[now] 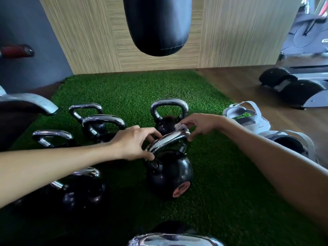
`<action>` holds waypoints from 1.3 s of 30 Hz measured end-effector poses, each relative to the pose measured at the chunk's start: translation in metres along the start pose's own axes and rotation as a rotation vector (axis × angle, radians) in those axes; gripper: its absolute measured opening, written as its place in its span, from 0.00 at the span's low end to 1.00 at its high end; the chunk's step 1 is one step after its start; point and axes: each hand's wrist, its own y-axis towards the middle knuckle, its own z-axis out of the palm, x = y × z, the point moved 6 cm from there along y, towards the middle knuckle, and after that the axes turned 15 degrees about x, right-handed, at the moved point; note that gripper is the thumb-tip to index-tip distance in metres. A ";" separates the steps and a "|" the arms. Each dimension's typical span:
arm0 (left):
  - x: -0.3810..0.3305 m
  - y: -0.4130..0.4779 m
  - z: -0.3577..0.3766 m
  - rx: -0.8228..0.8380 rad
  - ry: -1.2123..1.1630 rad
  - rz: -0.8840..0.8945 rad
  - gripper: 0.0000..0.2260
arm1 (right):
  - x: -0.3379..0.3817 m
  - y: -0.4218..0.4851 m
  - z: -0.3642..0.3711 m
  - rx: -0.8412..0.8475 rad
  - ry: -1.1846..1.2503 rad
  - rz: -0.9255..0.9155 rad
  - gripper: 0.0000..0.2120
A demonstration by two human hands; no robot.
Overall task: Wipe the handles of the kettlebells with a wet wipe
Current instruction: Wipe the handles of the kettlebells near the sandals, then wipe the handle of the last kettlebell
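A black kettlebell (170,176) with a chrome handle (166,142) stands on the green turf in the middle. My left hand (132,144) grips the left end of that handle. My right hand (200,124) pinches a small crumpled white wet wipe (181,127) against the handle's right end. Another kettlebell (168,110) stands just behind. Several more kettlebells (103,124) sit to the left, and one chrome handle (175,239) shows at the bottom edge.
A black punching bag (157,23) hangs above the turf mat (221,183). White and black gear (266,128) lies at the right. Exercise machines (301,82) stand at the far right, and a metal machine part (30,102) juts in at the left.
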 end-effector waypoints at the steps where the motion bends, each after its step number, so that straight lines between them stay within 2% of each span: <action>1: 0.004 0.002 -0.004 -0.011 0.035 0.008 0.32 | -0.002 -0.004 0.003 -0.020 0.030 -0.009 0.20; 4: 0.011 0.006 -0.011 -0.036 0.080 0.050 0.28 | -0.007 -0.017 0.016 -0.110 0.124 0.000 0.20; 8: 0.012 0.012 -0.015 -0.005 0.149 0.111 0.26 | -0.019 -0.026 0.035 -0.214 0.195 0.112 0.38; 10: 0.012 0.018 -0.018 0.053 0.145 0.116 0.26 | -0.019 -0.028 0.037 -0.273 0.178 0.162 0.41; 13: 0.017 0.021 -0.018 0.063 0.126 0.121 0.26 | -0.010 -0.032 0.032 -0.295 0.125 0.177 0.38; 18: 0.024 0.020 -0.009 0.011 0.129 0.169 0.24 | 0.001 -0.040 0.030 -0.255 0.145 0.128 0.22; 20: 0.030 0.026 -0.011 0.078 -0.079 0.157 0.23 | 0.008 -0.043 0.027 -0.156 0.216 0.066 0.22; 22: 0.042 0.037 -0.019 0.152 -0.415 0.152 0.22 | 0.010 -0.049 0.017 -0.098 0.219 0.059 0.15; 24: 0.059 0.059 -0.037 0.087 -0.544 0.113 0.16 | 0.005 -0.050 0.005 -0.107 0.189 0.084 0.09; 26: 0.078 0.086 -0.062 -0.047 -0.509 0.042 0.08 | 0.002 -0.045 -0.010 -0.171 0.137 0.137 0.06; 28: 0.098 0.116 -0.084 -0.163 -0.439 -0.050 0.05 | 0.002 -0.035 -0.032 -0.299 0.037 0.222 0.08; 30: 0.115 0.151 -0.094 -0.195 -0.414 -0.111 0.06 | 0.006 -0.020 -0.058 -0.474 -0.030 0.266 0.08; 32: 0.129 0.186 -0.089 -0.160 -0.437 -0.107 0.07 | 0.008 0.002 -0.078 -0.592 0.003 0.251 0.09; 35: 0.133 0.221 -0.074 -0.157 -0.378 0.017 0.19 | 0.013 0.040 -0.102 -0.616 -0.088 0.285 0.12; 36: 0.133 0.227 -0.072 -0.184 -0.353 0.060 0.20 | 0.015 0.052 -0.109 -0.611 -0.168 0.309 0.12; 39: 0.140 0.240 -0.078 -0.257 -0.334 0.090 0.13 | 0.015 0.080 -0.130 -0.579 -0.335 0.362 0.11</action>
